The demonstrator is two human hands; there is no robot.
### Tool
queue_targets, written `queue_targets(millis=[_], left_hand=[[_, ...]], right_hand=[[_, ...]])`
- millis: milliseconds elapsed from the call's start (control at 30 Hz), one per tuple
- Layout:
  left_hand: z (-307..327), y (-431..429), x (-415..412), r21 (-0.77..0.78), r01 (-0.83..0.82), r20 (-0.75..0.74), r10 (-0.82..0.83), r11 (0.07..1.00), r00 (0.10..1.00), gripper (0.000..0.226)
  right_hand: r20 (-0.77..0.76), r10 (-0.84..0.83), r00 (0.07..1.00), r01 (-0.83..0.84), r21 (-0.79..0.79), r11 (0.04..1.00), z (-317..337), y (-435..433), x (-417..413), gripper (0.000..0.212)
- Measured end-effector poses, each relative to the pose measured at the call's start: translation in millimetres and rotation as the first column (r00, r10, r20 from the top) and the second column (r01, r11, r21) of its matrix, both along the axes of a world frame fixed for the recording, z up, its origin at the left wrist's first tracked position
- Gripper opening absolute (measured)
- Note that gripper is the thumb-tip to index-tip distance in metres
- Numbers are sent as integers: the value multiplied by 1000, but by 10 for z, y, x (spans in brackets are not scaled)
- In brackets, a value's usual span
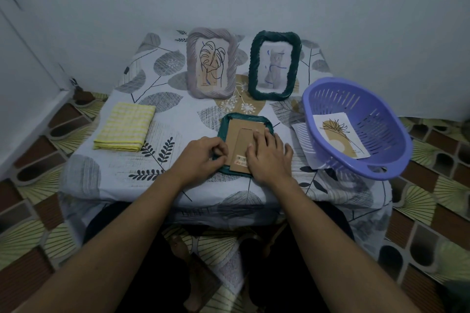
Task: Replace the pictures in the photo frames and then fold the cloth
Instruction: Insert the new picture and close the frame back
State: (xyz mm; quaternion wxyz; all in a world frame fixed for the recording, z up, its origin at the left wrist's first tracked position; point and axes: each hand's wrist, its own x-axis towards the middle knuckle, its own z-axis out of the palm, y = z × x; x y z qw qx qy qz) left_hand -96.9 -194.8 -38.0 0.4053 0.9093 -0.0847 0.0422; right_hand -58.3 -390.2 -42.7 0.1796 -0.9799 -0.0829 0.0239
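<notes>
Left hand pinches the face-down frame at its rim; right hand presses flat on the backing. Grey frame and green frame stand filled. Cloth lies folded, left. Judged: the last frame is in hand and the task is nearly done.

Tablecloth is showing white with grey hatched leaves, black fronds and mustard patches. Left of centre, folded cloth is showing yellow-and-white check. Upper centre: lilac frame is reading greyish, green frame dark. Face-down frame is showing a teal rim and brown card backing. At right, slotted basket is showing lilac. Floor tiles are running brown, grey and pale-green fans.
</notes>
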Motion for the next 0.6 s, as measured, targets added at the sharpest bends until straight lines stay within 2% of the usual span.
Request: queue_targets(millis=[67,133,233,367,500,600], left_hand=[[30,-5,19,-176,-52,-91,37,983,995,11],[55,-27,38,-248,-123,-77,107,961,991,11],[26,-76,99,-67,-213,-6,214,975,977,34],[-57,-153,173,221,-199,-59,216,955,975,62],[-88,-178,183,339,-174,-21,192,924,981,79],[-94,-184,187,344,-197,5,208,918,978,77]], right_hand=[[-2,2,1000,-2,1,1000,5,-3,-2,55],[-5,7,1000,-7,3,1000,8,-4,1,55],[-10,7,1000,-7,8,1000,13,-6,3,55],[-24,6,1000,-6,6,1000,26,-9,-1,56],[-39,8,999,-7,12,1000,28,-10,2,55],[-80,16,997,-14,31,999,36,-21,29,55]])
